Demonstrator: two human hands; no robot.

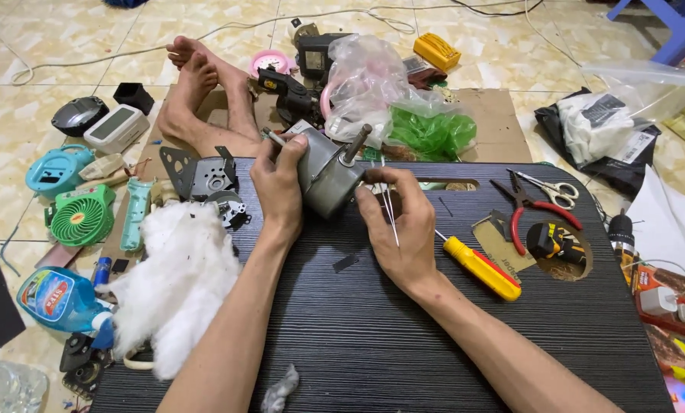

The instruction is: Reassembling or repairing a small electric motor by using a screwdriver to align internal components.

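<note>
Beige tiled floor, blue stool

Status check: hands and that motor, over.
Left hand and right hand both grip grey motor, shaft up. Yellow screwdriver beside right wrist. White stuffing at left forearm.

Matt grey metal motor, fluffy cotton.

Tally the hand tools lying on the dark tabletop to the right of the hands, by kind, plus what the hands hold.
Screwdriver, yellow handle: 1
Pliers, red handles: 1
Scissors, pale handles: 1
Grey motor with shaft, held between left hand and right hand: 1
Total: 4
</note>
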